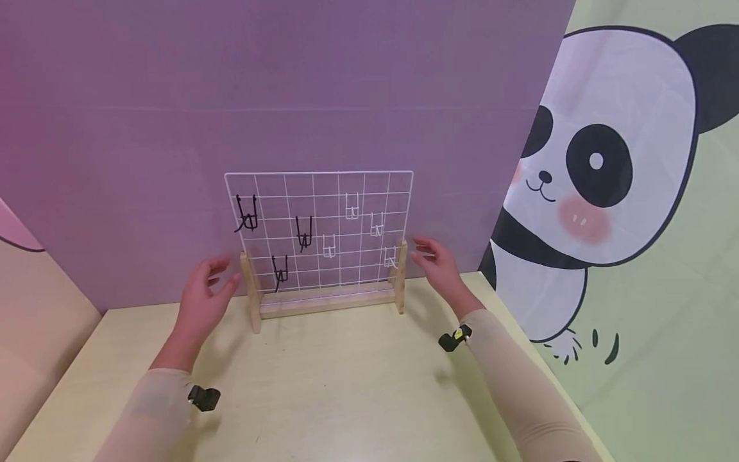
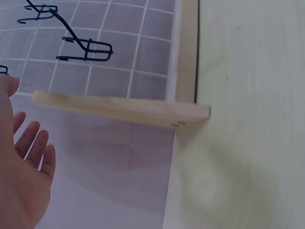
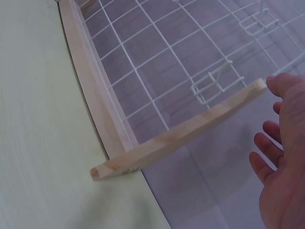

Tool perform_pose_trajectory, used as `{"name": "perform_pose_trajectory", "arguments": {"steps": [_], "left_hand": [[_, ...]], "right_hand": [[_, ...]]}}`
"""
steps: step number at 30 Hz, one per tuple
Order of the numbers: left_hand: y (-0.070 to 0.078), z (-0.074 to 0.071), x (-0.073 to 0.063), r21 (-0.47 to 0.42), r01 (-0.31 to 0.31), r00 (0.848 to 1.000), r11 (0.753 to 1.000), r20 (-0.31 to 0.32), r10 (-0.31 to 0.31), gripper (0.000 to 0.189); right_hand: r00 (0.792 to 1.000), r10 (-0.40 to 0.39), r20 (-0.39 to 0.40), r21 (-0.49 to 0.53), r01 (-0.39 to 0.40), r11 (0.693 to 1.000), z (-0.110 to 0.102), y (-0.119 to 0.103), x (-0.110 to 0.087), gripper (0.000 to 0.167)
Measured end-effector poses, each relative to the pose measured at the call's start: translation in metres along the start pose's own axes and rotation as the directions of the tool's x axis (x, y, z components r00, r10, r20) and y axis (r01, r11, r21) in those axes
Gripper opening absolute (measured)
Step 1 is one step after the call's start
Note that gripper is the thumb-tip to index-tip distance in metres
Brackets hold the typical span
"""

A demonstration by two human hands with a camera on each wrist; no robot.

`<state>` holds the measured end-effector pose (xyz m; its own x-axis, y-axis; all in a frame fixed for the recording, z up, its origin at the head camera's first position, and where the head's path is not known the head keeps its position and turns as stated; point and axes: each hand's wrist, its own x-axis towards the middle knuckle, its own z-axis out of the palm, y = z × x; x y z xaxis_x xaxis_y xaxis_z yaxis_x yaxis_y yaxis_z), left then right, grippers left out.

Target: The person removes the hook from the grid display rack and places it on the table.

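A white wire grid rack (image 1: 314, 172) stands upright in a wooden base (image 1: 329, 305) at the back of the table. Three black hooks (image 1: 281, 269) hang on its left part, and several white hooks (image 1: 352, 208) on its right part. My left hand (image 1: 204, 301) is just left of the left wooden post (image 2: 119, 109), fingers relaxed, holding nothing. On the other side my right hand (image 1: 441, 269) hovers by the right wooden post (image 3: 176, 136). Its thumb is close to the post's top; whether it touches, I cannot tell.
Behind the rack rises a purple backdrop (image 1: 369, 77). A panda picture (image 1: 623, 115) covers the wall to the right. The pale table (image 1: 335, 391) extends in front of the rack. A small black camera (image 1: 204, 398) sits on each wrist.
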<state>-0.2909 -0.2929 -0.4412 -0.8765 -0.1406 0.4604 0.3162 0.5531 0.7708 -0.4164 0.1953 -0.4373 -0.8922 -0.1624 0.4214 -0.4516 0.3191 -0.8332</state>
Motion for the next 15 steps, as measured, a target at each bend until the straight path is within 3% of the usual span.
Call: {"name": "perform_pose_trajectory", "arguments": {"steps": [15], "left_hand": [[0.013, 0.007, 0.007, -0.045, -0.033, 0.995, 0.998, -0.098, 0.029, 0.048]], "right_hand": [[1.0, -0.012, 0.012, -0.013, 0.012, 1.0, 0.01, -0.003, 0.013, 0.038]]}}
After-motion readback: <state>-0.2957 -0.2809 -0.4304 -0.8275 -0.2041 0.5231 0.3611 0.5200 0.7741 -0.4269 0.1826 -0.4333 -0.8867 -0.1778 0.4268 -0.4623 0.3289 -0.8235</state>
